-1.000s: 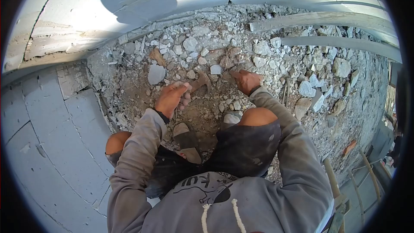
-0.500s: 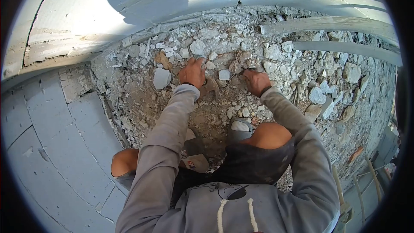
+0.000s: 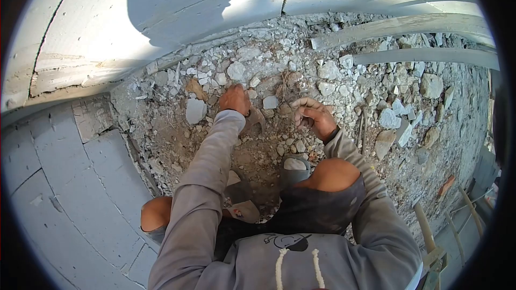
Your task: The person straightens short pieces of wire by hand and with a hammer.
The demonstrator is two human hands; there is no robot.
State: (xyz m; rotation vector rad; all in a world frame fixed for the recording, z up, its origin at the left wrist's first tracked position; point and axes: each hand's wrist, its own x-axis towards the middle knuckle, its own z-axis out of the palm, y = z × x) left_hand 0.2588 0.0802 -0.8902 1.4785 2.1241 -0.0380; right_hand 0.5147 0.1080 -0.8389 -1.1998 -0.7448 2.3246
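Observation:
My left hand is closed in a fist low over the rubble. Just below its knuckles shows the brown, curved head of what looks like a hammer, its handle hidden by the hand and wrist. My right hand hovers above the broken stones with its fingers loosely bent and apart, and nothing shows between them. A small pale stone lies between the hands. To the left of my left hand is a larger white stone, with a yellowish-brown piece behind it.
A pale wall runs along the back, and grey paving blocks lie left. Two long strips, one a grey plank, cross the rubble at the upper right. Wooden sticks stand at the lower right. My knees flank the dug ground.
My right hand has drawn back from the stones and its fingers have spread. My left hand stays beside the hammer. The view has shifted slightly.

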